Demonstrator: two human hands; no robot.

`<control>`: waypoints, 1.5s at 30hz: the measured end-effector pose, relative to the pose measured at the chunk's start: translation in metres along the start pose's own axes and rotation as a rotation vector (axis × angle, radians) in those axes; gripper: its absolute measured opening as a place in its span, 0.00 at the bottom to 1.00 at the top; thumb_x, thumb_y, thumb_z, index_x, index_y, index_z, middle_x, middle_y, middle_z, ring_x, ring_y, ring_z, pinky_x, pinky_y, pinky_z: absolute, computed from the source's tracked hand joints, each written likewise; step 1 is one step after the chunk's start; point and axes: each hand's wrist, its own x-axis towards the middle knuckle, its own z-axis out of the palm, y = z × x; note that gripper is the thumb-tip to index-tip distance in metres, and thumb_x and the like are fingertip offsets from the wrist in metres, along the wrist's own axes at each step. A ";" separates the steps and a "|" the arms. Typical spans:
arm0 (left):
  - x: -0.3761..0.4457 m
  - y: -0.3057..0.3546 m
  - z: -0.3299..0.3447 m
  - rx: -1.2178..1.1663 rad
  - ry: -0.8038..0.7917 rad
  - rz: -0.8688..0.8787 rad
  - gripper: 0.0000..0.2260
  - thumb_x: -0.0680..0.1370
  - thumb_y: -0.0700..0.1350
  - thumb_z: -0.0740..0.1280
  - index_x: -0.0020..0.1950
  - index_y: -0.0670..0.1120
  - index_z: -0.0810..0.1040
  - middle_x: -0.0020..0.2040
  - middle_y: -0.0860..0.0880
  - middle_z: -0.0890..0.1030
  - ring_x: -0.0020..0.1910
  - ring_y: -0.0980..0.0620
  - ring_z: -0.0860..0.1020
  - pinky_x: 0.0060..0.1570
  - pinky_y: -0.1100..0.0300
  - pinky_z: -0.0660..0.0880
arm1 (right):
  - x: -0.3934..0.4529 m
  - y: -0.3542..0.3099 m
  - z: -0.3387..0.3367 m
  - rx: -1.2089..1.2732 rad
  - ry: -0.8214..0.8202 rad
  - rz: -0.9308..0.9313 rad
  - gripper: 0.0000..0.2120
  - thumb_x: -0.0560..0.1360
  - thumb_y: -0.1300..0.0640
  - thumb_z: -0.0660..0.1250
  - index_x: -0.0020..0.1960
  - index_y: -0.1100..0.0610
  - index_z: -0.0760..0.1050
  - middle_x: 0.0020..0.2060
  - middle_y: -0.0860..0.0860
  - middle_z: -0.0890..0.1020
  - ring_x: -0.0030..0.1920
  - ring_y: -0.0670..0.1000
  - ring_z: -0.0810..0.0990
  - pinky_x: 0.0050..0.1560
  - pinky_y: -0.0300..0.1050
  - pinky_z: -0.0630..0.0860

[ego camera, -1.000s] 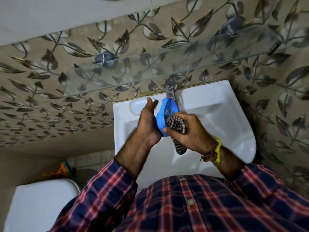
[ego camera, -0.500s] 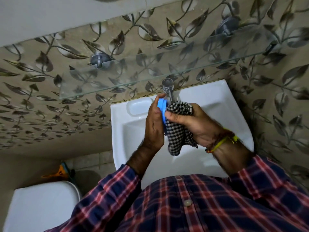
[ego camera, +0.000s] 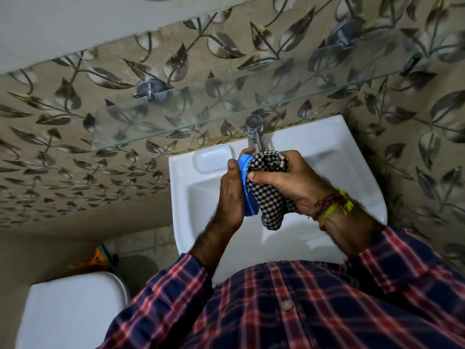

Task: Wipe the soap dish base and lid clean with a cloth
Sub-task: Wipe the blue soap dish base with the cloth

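Over the white sink, my left hand (ego camera: 230, 192) grips a blue plastic soap dish piece (ego camera: 247, 195) held on edge, only its rim showing. Whether it is the base or the lid I cannot tell. My right hand (ego camera: 289, 181) is closed on a black-and-white checked cloth (ego camera: 270, 197), which is pressed flat against the dish's inner face. The cloth's loose end hangs down below my right hand. No other soap dish piece is in sight.
A white basin (ego camera: 352, 172) sits against the leaf-patterned wall, with a chrome tap (ego camera: 254, 133) just behind my hands and a moulded soap recess (ego camera: 212, 158) at its back left. A glass shelf (ego camera: 226, 117) juts out above. A white toilet cistern (ego camera: 70, 311) stands lower left.
The cloth has spread from a small wad inside the dish to cover its whole inner face. The dish has turned more edge-on, and both hands have shifted slightly up toward the tap.
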 end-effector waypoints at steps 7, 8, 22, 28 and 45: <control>0.004 0.005 0.006 -0.150 0.075 -0.079 0.32 0.79 0.64 0.52 0.68 0.40 0.75 0.57 0.35 0.80 0.59 0.37 0.78 0.68 0.33 0.69 | -0.002 -0.001 0.003 -0.165 -0.046 -0.113 0.09 0.70 0.62 0.76 0.50 0.58 0.82 0.42 0.52 0.87 0.46 0.52 0.86 0.50 0.53 0.83; 0.005 0.005 0.007 -0.154 0.082 -0.094 0.34 0.79 0.64 0.52 0.68 0.37 0.74 0.58 0.34 0.79 0.60 0.36 0.78 0.69 0.32 0.68 | -0.001 -0.002 0.004 -0.129 -0.022 -0.106 0.10 0.71 0.62 0.76 0.51 0.57 0.82 0.43 0.53 0.87 0.47 0.52 0.86 0.52 0.55 0.83; 0.008 0.009 0.002 -0.089 0.091 -0.113 0.31 0.79 0.66 0.53 0.63 0.44 0.81 0.49 0.36 0.81 0.51 0.39 0.79 0.62 0.35 0.73 | -0.012 0.008 0.007 -0.238 -0.145 -0.125 0.06 0.72 0.65 0.73 0.44 0.56 0.80 0.39 0.49 0.85 0.40 0.43 0.84 0.39 0.38 0.80; 0.009 0.021 0.006 -0.077 0.104 -0.119 0.31 0.79 0.66 0.53 0.62 0.43 0.81 0.48 0.38 0.82 0.49 0.40 0.80 0.60 0.41 0.76 | -0.006 0.005 0.006 -0.197 -0.112 -0.176 0.05 0.72 0.64 0.74 0.46 0.57 0.80 0.40 0.49 0.85 0.42 0.45 0.84 0.44 0.41 0.81; 0.006 0.022 0.008 -0.114 0.147 -0.121 0.32 0.77 0.67 0.55 0.60 0.44 0.83 0.42 0.42 0.81 0.42 0.45 0.79 0.50 0.50 0.77 | -0.012 0.010 0.007 -0.192 -0.154 -0.138 0.05 0.73 0.65 0.73 0.47 0.58 0.80 0.40 0.48 0.85 0.42 0.44 0.84 0.44 0.40 0.81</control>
